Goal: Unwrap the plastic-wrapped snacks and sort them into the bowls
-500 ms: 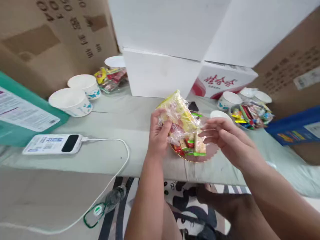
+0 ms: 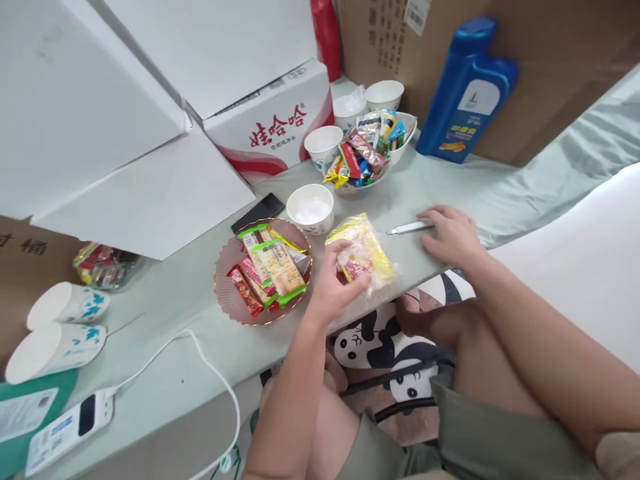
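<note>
My left hand [image 2: 337, 283] holds a clear and yellow plastic snack bag [image 2: 367, 253], crumpled, with some red print showing, above the front part of the table. Over to the right, my right hand [image 2: 453, 233] has its fingers closed around the end of a grey-white utility knife [image 2: 410, 227], whose blade tip points left toward the bag. Left of the bag stands a pink scalloped plate [image 2: 227, 287] with a gold rim. Wrapped biscuits [image 2: 280, 267] with green ends and several red-wrapped snack bars [image 2: 245, 291] lie on it.
Behind the bag are a paper cup [image 2: 311, 208], a dark phone [image 2: 259, 212] and a bowl of mixed snacks [image 2: 367, 153]. A blue bottle [image 2: 463, 93] and white boxes [image 2: 280, 127] line the back. A power bank [image 2: 70, 433] with a white cable lies left.
The view has swung right. My right hand has left the plate area and reached the utility knife on the right. My left hand still holds the bag, now right of the plate.
</note>
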Available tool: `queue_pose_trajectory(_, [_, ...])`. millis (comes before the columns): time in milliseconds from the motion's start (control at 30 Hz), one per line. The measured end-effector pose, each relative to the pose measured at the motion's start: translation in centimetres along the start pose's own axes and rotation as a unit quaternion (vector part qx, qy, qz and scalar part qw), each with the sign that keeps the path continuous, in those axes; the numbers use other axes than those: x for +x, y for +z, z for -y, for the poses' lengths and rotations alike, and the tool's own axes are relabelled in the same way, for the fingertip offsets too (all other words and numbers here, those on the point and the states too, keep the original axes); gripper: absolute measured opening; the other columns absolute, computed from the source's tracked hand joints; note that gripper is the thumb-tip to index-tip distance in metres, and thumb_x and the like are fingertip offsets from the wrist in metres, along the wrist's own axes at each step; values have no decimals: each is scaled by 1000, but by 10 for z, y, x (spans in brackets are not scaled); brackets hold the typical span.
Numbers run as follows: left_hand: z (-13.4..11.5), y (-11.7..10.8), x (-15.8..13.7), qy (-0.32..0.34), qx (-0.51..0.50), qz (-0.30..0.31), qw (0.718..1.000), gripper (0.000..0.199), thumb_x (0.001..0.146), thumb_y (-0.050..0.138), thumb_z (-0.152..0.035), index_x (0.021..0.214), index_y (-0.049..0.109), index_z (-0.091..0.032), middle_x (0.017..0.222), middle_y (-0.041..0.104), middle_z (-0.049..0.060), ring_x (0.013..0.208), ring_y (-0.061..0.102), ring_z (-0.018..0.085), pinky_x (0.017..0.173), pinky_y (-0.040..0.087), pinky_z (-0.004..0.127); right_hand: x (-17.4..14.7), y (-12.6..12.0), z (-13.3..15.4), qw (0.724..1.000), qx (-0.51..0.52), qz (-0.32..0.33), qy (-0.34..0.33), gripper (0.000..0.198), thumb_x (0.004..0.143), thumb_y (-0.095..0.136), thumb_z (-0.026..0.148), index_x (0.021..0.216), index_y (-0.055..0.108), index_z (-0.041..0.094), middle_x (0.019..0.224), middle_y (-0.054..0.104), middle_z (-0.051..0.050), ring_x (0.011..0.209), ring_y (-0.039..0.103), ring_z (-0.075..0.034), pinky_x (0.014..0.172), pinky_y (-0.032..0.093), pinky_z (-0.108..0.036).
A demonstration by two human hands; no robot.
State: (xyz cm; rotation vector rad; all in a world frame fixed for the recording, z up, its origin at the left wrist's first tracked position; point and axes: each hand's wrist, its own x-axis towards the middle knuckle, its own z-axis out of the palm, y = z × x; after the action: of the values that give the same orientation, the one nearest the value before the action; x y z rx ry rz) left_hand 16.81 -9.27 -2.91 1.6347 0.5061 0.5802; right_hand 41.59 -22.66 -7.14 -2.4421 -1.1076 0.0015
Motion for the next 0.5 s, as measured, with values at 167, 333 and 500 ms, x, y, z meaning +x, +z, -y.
queue_pose_trajectory(167, [28, 17, 26, -13, 147, -79, 986, 26, 83, 69, -26, 108, 64, -23, 106, 57, 4, 81, 59, 13, 71, 52, 25, 8, -8, -5, 1000, 8, 21, 14, 25, 87, 52, 38, 96, 69, 22, 109, 71, -16, 108, 60, -38, 90, 44, -55])
queue_pose_trajectory(333, [39, 22, 36, 49, 259, -123, 957, 21, 84, 66, -19, 104, 68, -22, 100, 57, 4, 88, 60, 16, 78, 51, 29, -6, -19, 28, 912, 371, 153, 84, 22, 94, 49, 47, 94, 54, 25, 79, 70, -4, 63, 62, -19, 64, 50, -34])
queue_pose_trajectory(500, [43, 23, 38, 87, 307, -128, 939, 10, 92, 63, -25, 101, 66, -22, 93, 60, 3, 85, 61, 17, 79, 50, 29, -17, -15, 71, 809, 509, 285, 75, 18, 97, 46, 41, 97, 50, 23, 82, 72, -1, 62, 68, -15, 64, 54, -29])
